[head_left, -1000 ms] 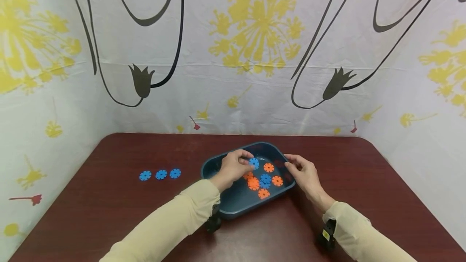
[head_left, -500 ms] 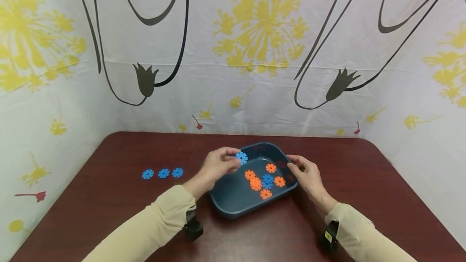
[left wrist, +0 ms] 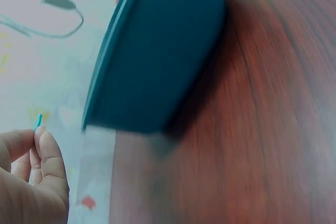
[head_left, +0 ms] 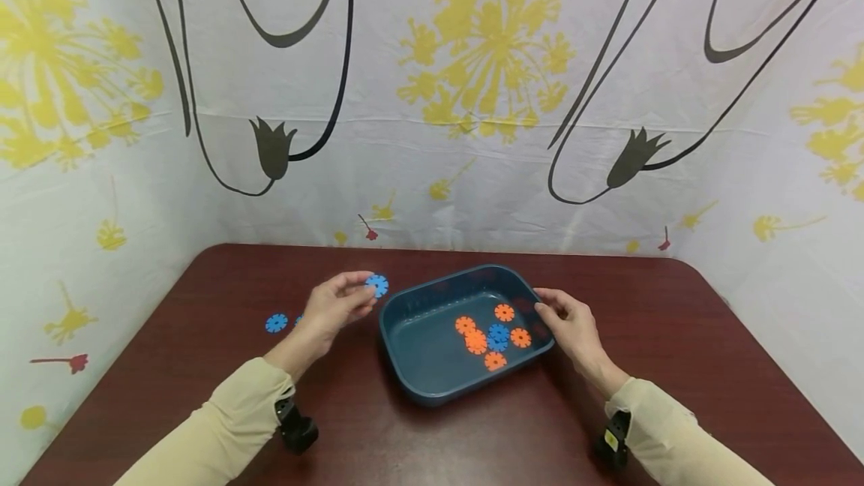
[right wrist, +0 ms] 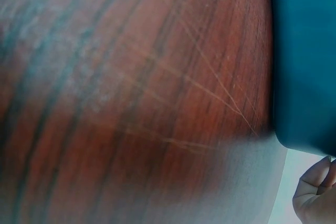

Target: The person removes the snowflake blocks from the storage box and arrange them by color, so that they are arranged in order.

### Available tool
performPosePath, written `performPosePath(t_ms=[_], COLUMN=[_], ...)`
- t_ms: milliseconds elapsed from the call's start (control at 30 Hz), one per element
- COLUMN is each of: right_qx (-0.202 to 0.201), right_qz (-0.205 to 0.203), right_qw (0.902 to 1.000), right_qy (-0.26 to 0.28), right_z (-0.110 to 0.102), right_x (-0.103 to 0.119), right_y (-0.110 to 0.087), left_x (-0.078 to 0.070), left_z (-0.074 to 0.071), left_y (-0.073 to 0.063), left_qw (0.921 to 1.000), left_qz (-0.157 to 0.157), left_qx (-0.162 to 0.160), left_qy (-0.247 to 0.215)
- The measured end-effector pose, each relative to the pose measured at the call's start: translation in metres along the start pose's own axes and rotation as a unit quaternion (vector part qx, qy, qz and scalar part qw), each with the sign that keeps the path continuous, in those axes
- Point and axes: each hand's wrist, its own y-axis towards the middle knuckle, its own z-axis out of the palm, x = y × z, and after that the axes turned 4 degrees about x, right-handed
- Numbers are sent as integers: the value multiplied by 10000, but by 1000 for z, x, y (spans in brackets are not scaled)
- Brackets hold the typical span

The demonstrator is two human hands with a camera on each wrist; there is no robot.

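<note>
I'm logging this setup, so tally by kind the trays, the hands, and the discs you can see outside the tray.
Tray: 1
Left hand and right hand: 2
Blue discs outside the tray: 3, one held, one partly hidden
Total: 6

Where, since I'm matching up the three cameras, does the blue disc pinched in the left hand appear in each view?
Head: the blue disc is slightly left of and below centre, in the left hand.
Left wrist: far left, below mid-height; edge-on, a thin sliver.
Right wrist: not in it.
Shared landmark: the dark teal tub, visible in all three.
</note>
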Motion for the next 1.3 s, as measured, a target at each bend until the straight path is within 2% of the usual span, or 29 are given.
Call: performPosePath(t_ms=[333,533,733,1033,1300], right_qx=[68,-16,32,-20,51], right_qz=[41,-8,-35,-29,16], right_qw=[10000,10000,10000,10000,9999], right_qy=[13,-30,-65,-60,-103], right_z=[2,-4,-1,-1,-1], right_x=[0,-2,-1,1,2], right_y=[0,-2,-1,0,-1], left_x=[16,30,38,50,57], left_z=[-56,-85,-115,-142,-156], left_y=[-7,-6,-11,-15,-18], left_qw=[9996,9982,9947,9873,9798], left_qz=[-75,-161,-287,-274,-330], left_qx=[-258,-536,-907,-1219,-1397], left_qy=[-11,219,386,986,1394])
